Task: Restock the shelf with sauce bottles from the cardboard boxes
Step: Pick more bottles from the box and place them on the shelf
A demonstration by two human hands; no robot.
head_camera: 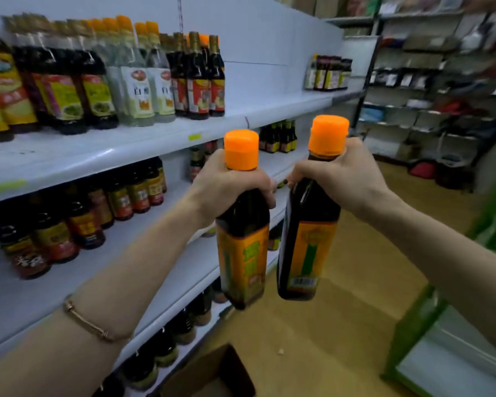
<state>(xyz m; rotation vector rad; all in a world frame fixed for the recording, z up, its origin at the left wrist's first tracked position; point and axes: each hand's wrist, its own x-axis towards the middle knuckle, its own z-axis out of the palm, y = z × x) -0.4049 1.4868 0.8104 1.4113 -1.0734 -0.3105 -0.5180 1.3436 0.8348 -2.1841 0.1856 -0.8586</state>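
My left hand (226, 184) grips the neck of a dark sauce bottle (242, 247) with an orange cap and an orange-green label. My right hand (338, 176) grips the neck of a second, matching bottle (308, 245). Both bottles hang upright side by side in the air, in front of the white shelf unit (143, 144). The top shelf carries rows of dark and clear bottles (138, 81) on its left part, with bare shelf to their right. A cardboard box (212, 373) stands on the floor below my arms, its inside mostly out of sight.
Lower shelves hold several dark bottles (78, 213). A small group of bottles (328, 73) stands at the top shelf's far end. A green-edged unit (430, 333) is on my right. More shelving (441, 81) fills the back across the tan floor (350, 282).
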